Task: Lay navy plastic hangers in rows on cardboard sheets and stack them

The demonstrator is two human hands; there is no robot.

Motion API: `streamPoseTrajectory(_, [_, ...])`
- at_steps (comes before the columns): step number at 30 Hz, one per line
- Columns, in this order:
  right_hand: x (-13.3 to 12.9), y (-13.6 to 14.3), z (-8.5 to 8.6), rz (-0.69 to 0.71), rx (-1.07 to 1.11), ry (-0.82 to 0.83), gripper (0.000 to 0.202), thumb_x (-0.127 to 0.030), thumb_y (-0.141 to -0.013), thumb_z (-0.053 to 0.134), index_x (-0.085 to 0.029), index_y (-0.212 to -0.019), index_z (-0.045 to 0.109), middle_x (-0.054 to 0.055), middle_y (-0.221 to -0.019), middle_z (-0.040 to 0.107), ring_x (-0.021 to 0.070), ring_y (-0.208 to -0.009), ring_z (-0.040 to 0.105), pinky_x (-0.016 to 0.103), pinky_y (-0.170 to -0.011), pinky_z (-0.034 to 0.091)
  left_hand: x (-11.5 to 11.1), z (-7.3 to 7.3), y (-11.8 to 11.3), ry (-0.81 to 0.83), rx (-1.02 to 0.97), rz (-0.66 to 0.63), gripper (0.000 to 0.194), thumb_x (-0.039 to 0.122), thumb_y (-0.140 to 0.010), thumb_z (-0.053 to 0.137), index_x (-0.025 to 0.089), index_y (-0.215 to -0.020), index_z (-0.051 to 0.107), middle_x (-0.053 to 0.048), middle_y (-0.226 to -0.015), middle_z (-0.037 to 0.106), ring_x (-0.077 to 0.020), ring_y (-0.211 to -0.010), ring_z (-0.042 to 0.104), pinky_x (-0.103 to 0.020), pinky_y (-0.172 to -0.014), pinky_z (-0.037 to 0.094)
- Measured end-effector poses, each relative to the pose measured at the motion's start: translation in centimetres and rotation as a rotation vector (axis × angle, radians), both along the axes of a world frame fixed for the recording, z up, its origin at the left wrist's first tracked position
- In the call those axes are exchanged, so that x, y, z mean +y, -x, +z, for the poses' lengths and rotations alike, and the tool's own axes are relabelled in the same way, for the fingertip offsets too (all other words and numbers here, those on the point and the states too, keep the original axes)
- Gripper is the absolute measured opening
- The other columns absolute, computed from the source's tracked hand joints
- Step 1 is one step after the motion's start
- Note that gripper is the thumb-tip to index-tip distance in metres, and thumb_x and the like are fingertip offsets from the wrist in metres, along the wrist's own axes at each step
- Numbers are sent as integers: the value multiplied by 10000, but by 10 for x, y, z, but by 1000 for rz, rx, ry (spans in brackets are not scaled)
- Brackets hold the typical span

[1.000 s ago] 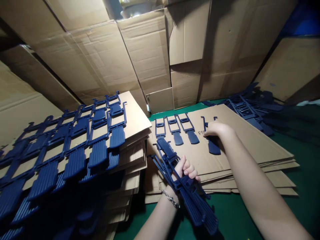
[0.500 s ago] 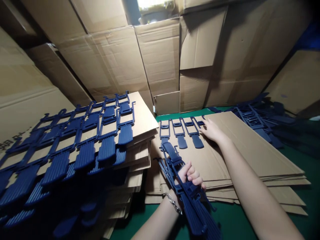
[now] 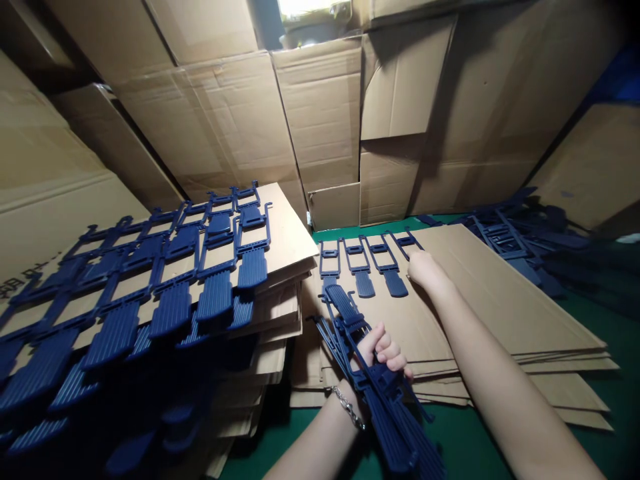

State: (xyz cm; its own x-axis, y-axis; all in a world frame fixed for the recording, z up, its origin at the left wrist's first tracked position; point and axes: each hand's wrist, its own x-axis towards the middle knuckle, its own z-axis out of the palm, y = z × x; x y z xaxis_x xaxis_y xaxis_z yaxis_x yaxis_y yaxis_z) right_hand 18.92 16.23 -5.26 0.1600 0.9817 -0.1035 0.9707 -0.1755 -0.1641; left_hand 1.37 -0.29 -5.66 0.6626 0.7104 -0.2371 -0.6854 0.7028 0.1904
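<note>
My left hand (image 3: 383, 350), with a chain bracelet at the wrist, is closed around a bundle of dark blue plastic frames (image 3: 390, 427) with ribbed paddle-shaped ends. Past it, blue frames lie side by side on the near cardboard sheet (image 3: 500, 300); one of them (image 3: 383, 257) shows its paddle end toward me. At the right end of this row, my right hand (image 3: 426, 268) is closed at the lower part of another blue plastic frame (image 3: 407, 243). That frame's paddle end is hidden behind the hand, and the fingertips barely show.
To the left stands a taller stack of cardboard sheets (image 3: 293, 250) with overlapping rows of blue frames (image 3: 217, 293). A loose heap of blue pieces (image 3: 525, 243) lies at the back right on the green surface (image 3: 480, 440). Cardboard panels (image 3: 320, 113) wall the back, below a bright lamp (image 3: 313, 10).
My right hand has moved slightly right and toward me, its fingers going from spread to curled. More of the rightmost frame's upper part shows. My left hand stays in place with the bundle.
</note>
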Motion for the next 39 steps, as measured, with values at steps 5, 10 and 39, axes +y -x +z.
streamPoseTrajectory(5, [0,0,1,80,41,2,438,-95,-753,426,-138,-1177,527,157,-1122,528,248,-1059,491,310,-860,391,1,0,0,-27,-5,-3,466,294,-810,503,158,-466,218,67,-404,204,-62,-367,309,-251,-491,445])
streamPoseTrajectory(10, [-9,3,17,144,112,57,342,-233,-796,445,-128,-1086,592,155,-1046,577,273,-1010,524,360,-864,396,3,-1,3,-119,-26,-52,467,311,-786,550,148,-463,254,62,-403,240,-62,-383,351,-240,-496,463])
streamPoseTrajectory(39, [-93,-70,119,116,1281,-963,323,-414,-566,708,-204,-722,519,23,-692,549,131,-546,515,248,-444,371,6,-4,10,-55,237,-98,293,353,-816,532,143,-1016,578,-46,-815,662,-177,-696,637,-323,-696,456])
